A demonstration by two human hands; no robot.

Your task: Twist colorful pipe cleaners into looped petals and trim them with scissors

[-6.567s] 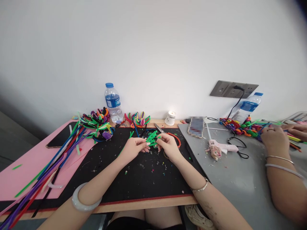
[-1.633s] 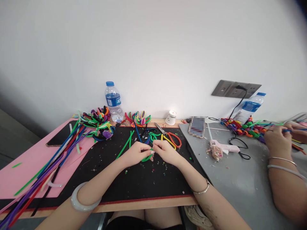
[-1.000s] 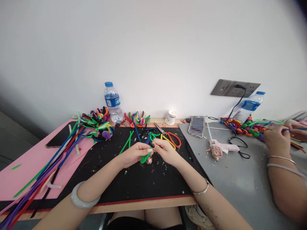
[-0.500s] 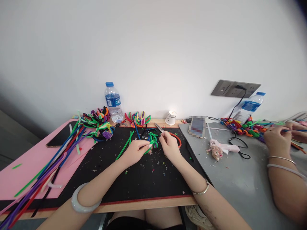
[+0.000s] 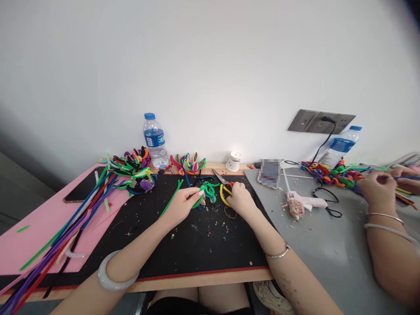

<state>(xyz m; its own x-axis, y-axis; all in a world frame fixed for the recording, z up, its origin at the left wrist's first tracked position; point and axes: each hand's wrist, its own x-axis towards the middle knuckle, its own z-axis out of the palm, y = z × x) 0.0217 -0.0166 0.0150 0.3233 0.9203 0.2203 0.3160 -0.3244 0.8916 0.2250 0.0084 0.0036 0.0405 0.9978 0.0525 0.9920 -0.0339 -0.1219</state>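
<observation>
My left hand point(image 5: 184, 203) pinches a bundle of green pipe cleaners point(image 5: 209, 190) over the black mat point(image 5: 203, 249). Loops of that bundle fan out to the right of my fingertips, with a bit of purple among them. Scissors point(image 5: 220, 176) with orange and yellow handles lie at the mat's back edge, blades pointing back and left. Curled over the handles is my right hand point(image 5: 241, 200), its fingers closed on them. A thin ring point(image 5: 230, 213) lies just below that hand. One long green pipe cleaner point(image 5: 172, 199) reaches from behind my left hand.
Pipe cleaners point(image 5: 70, 227) lie across a pink sheet point(image 5: 29, 243) beside a phone point(image 5: 83, 186). Behind stand a bottle point(image 5: 155, 142) and a paper cup point(image 5: 233, 161). A pink glue gun point(image 5: 311, 202) lies right, near another person's hands point(image 5: 377, 190).
My right hand has left the green bundle, moved slightly right and down, and closed on the scissors' handles. The yellow handle now shows. My left hand has shifted slightly left with the bundle.
</observation>
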